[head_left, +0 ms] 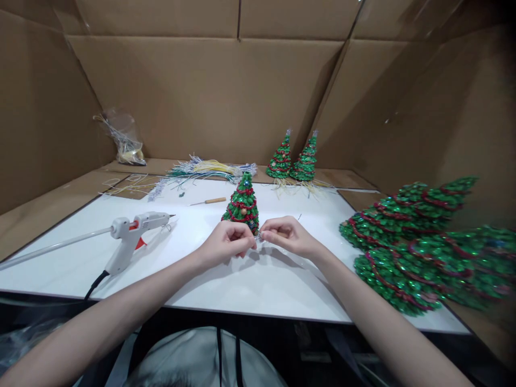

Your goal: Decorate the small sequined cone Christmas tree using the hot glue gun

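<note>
Both hands meet just in front of a small green Christmas tree [243, 204] with red garland and little baubles, which stands upright on the white table. My left hand [234, 239] is closed in a pinch on one side of a small, shiny, whitish piece [258, 238]. From the other side, the fingertips of my right hand [287, 235] pinch the same piece. Its exact kind is too small to make out. The lower front of the tree is partly hidden behind my left hand.
A white glue gun [135, 236] with a long glue stick lies left. A wooden-handled awl [207, 201] and a bundle of coloured wires [213, 169] are behind. Two finished-looking trees [305, 161] stand at the back; several larger trees [415, 247] crowd the right. Cardboard walls [201, 86] surround the table.
</note>
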`<state>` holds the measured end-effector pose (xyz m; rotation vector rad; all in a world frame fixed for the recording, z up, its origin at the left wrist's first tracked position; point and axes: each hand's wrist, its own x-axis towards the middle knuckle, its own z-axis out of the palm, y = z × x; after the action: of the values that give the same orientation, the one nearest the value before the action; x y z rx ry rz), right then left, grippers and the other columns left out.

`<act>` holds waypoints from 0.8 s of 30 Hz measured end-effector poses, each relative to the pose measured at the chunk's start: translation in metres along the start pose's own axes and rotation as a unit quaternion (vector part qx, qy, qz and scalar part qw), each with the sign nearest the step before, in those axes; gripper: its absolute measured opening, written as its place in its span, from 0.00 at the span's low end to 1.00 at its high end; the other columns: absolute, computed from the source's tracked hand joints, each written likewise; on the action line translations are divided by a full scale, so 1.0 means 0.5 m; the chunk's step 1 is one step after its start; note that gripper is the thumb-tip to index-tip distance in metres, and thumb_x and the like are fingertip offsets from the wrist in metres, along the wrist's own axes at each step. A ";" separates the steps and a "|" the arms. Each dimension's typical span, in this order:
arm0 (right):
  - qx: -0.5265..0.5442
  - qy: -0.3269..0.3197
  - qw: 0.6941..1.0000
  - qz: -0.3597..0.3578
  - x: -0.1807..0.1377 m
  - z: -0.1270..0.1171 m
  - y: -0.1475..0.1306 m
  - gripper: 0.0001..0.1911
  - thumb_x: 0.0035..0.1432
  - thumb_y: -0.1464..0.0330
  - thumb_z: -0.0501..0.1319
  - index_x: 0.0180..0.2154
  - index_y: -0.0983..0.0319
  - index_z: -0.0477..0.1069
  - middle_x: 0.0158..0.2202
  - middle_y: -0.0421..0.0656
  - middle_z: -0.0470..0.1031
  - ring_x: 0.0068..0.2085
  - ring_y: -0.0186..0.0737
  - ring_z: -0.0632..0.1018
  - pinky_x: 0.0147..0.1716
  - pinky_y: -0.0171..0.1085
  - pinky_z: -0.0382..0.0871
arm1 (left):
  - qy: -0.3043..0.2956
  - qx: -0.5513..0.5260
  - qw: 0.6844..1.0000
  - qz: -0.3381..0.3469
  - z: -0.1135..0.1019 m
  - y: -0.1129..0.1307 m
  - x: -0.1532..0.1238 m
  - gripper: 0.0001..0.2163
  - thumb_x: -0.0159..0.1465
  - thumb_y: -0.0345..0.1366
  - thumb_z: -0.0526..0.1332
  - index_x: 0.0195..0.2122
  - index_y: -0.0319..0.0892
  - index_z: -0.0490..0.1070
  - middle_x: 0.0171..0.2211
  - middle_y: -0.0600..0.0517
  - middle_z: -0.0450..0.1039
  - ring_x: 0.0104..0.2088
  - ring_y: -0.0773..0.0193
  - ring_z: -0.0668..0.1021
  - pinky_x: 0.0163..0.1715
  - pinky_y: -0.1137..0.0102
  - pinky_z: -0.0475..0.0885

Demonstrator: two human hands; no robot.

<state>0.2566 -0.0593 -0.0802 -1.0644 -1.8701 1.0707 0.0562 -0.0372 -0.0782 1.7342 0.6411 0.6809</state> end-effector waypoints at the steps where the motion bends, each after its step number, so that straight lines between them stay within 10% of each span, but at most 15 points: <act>1: 0.003 0.001 1.000 0.001 0.001 -0.001 -0.001 0.19 0.54 0.56 0.60 0.26 0.67 0.71 0.19 0.37 0.59 0.21 0.28 0.56 0.19 0.32 0.48 | 0.001 -0.001 1.000 0.001 0.000 0.000 0.000 0.08 0.58 0.35 0.58 0.25 0.36 0.71 0.15 0.57 0.63 0.17 0.73 0.64 0.18 0.77 0.56; 24: 0.306 0.031 0.950 -0.053 0.003 -0.024 0.004 0.18 0.46 0.57 0.65 0.16 0.62 0.66 0.13 0.37 0.58 0.19 0.33 0.61 0.19 0.35 0.49 | -0.014 -0.020 0.999 0.045 0.011 0.006 0.002 0.11 0.58 0.41 0.63 0.29 0.36 0.72 0.27 0.52 0.70 0.29 0.68 0.71 0.31 0.75 0.65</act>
<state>0.2670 -0.0535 -0.0772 -0.6157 -1.3769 1.4063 0.0609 -0.0408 -0.0762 1.7402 0.5284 0.7267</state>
